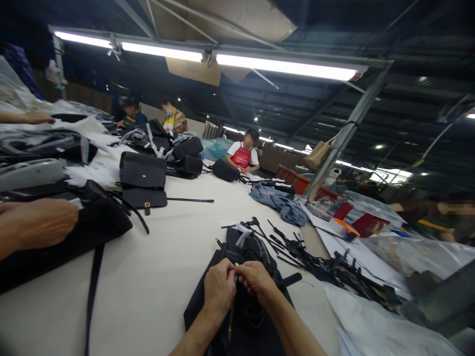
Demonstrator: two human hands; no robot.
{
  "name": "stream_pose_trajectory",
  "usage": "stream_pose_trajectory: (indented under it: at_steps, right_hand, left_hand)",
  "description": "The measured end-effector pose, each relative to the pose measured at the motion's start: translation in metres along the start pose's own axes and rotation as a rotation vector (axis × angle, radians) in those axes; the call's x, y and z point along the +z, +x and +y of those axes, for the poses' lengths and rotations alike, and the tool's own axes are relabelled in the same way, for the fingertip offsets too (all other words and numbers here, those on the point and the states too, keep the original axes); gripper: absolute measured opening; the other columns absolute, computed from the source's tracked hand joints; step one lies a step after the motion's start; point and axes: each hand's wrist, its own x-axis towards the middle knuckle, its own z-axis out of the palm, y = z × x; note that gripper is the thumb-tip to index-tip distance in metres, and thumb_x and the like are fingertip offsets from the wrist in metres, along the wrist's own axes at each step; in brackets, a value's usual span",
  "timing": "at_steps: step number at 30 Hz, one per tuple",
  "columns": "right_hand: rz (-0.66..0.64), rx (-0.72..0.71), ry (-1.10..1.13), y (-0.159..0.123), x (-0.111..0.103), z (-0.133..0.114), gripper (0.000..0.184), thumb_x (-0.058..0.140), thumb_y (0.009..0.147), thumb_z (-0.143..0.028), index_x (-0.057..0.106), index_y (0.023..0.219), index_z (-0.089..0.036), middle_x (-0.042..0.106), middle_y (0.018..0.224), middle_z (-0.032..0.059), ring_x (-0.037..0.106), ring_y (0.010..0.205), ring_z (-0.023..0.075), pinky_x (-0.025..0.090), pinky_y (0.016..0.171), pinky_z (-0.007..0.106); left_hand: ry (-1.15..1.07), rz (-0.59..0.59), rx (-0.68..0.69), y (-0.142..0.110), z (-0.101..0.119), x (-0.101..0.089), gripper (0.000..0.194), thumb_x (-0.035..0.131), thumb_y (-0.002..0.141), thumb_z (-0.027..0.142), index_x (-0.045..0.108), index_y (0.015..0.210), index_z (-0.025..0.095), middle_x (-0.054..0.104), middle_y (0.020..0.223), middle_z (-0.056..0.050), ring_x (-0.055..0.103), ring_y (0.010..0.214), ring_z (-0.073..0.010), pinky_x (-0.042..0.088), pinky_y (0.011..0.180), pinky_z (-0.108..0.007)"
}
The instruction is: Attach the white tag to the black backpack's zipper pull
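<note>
Black leather handbag (237,321) lies on the cream counter (148,301), directly beneath the grip. Left of the grip, a co-worker's hand (40,220) rests on another black bag (67,242), and flap bags (143,170) sit farther off. The left grip (219,287) and right grip (256,282) are clenched together, pinching a small gold fitting (236,272). Right of the grip, black strap pieces (330,262) remain heaped loose.

From here I see a bright picture: long fluorescent tubes (282,66) shine from above with strong glare, and the bench (148,296) looks pale under them. The roof (408,59) is dim. The black handbag (196,311) has deep shadow and shows little detail. At the edges the wide lens bends the steel post (345,133).
</note>
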Motion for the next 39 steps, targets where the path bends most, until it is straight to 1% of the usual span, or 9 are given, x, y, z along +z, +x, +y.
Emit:
stream_pose_trajectory:
  at_steps: [7, 11, 14, 17, 19, 22, 26, 32, 39]
  right_hand:
    - [-0.055, 0.025, 0.134, -0.009, -0.009, 0.000, 0.034, 0.054, 0.096, -0.031, 0.053, 0.065, -0.015, 0.046, 0.051, -0.0093, 0.034, 0.036, 0.0030, 0.026, 0.034, 0.016]
    - [-0.054, 0.011, 0.162, -0.006, -0.010, 0.002, 0.037, 0.053, 0.096, -0.029, 0.049, 0.061, -0.016, 0.040, 0.047, -0.0111, 0.032, 0.034, 0.0029, 0.023, 0.033, 0.015]
    - [-0.054, 0.018, 0.161, -0.002, -0.011, 0.005, 0.039, 0.054, 0.096, -0.027, 0.046, 0.060, -0.016, 0.037, 0.046, -0.0121, 0.029, 0.033, 0.0024, 0.022, 0.032, 0.015]
    - [-0.058, 0.011, 0.156, 0.000, -0.010, 0.007, 0.037, 0.056, 0.095, -0.028, 0.047, 0.061, -0.016, 0.039, 0.048, -0.0119, 0.029, 0.034, 0.0022, 0.022, 0.032, 0.015]
    - [-0.050, -0.002, 0.150, -0.002, -0.009, 0.008, 0.037, 0.057, 0.095, -0.028, 0.047, 0.061, -0.016, 0.039, 0.048, -0.0119, 0.029, 0.034, 0.0021, 0.022, 0.032, 0.015]
    - [-0.027, -0.018, 0.142, -0.004, -0.007, 0.008, 0.038, 0.057, 0.095, -0.028, 0.047, 0.061, -0.016, 0.037, 0.047, -0.0124, 0.028, 0.033, 0.0023, 0.021, 0.032, 0.015]
    - [-0.016, -0.033, 0.131, -0.006, -0.006, 0.008, 0.037, 0.056, 0.095, -0.027, 0.047, 0.061, -0.016, 0.037, 0.047, -0.0125, 0.029, 0.033, 0.0025, 0.022, 0.032, 0.016]
    - [-0.008, -0.036, 0.102, -0.007, -0.005, 0.009, 0.035, 0.058, 0.094, -0.026, 0.049, 0.062, -0.016, 0.038, 0.047, -0.0122, 0.029, 0.034, 0.0028, 0.022, 0.033, 0.016]
    - [-0.012, -0.022, 0.112, -0.003, -0.005, 0.012, 0.034, 0.058, 0.094, -0.034, 0.053, 0.067, -0.015, 0.043, 0.052, -0.0107, 0.033, 0.036, 0.0031, 0.028, 0.035, 0.016]
  left_hand:
    - [0.058, -0.042, 0.100, -0.005, 0.001, 0.003, 0.022, 0.048, 0.086, 0.015, 0.065, 0.073, 0.020, 0.069, 0.078, -0.007, 0.062, 0.077, -0.0218, 0.035, 0.070, -0.029]
    - [-0.008, -0.056, 0.127, -0.009, 0.003, 0.001, 0.022, 0.048, 0.086, 0.019, 0.065, 0.071, 0.019, 0.066, 0.078, -0.007, 0.060, 0.077, -0.0212, 0.036, 0.072, -0.030]
    - [-0.113, -0.077, 0.106, -0.008, 0.003, -0.002, 0.026, 0.048, 0.088, 0.030, 0.062, 0.070, 0.019, 0.063, 0.073, -0.004, 0.057, 0.072, -0.0187, 0.037, 0.070, -0.029]
    - [-0.258, -0.117, 0.018, -0.002, 0.001, -0.002, 0.037, 0.040, 0.091, 0.040, 0.056, 0.066, 0.019, 0.058, 0.065, -0.002, 0.055, 0.064, -0.0159, 0.041, 0.064, -0.027]
    - [-0.366, -0.158, -0.084, 0.001, -0.001, 0.000, 0.035, 0.039, 0.090, 0.044, 0.054, 0.072, 0.018, 0.057, 0.065, -0.001, 0.056, 0.060, -0.0145, 0.045, 0.058, -0.025]
    - [-0.505, -0.260, -0.258, 0.001, -0.002, 0.001, 0.031, 0.049, 0.085, 0.048, 0.052, 0.082, 0.017, 0.062, 0.069, -0.002, 0.063, 0.058, -0.0155, 0.052, 0.053, -0.027]
    - [-0.603, -0.395, -0.393, -0.004, 0.000, -0.003, 0.030, 0.061, 0.079, 0.043, 0.054, 0.076, 0.014, 0.067, 0.069, -0.007, 0.069, 0.061, -0.0187, 0.056, 0.054, -0.029]
    - [-0.578, -0.290, -0.391, -0.007, 0.005, 0.000, 0.015, 0.054, 0.085, 0.021, 0.053, 0.072, 0.014, 0.065, 0.065, -0.003, 0.067, 0.056, -0.0139, 0.054, 0.050, -0.022]
    - [-0.461, -0.146, -0.186, -0.014, 0.006, 0.000, 0.015, 0.051, 0.080, 0.008, 0.045, 0.078, 0.021, 0.054, 0.056, 0.006, 0.059, 0.046, -0.0106, 0.044, 0.043, -0.017]
